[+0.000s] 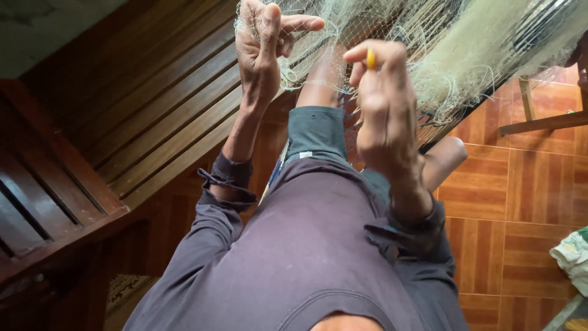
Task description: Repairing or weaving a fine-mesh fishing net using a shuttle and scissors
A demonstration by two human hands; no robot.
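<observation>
A dark wooden slatted bench (92,159) fills the left side, with open room between it and the left hand (260,46), whose fingers pinch a fold of the pale fishing net (465,43). Beside it, the right hand (383,104) grips a small yellow tool (371,59) between thumb and forefinger at the net's lower edge. The net drapes upper right over bare orange-brown floor tiles (527,184).

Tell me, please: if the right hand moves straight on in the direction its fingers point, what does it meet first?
Most likely the pale fishing net. The right hand pinches a small yellow tool, its fingers aimed up toward the mesh. Depth is unclear, so the gap cannot be judged.
</observation>
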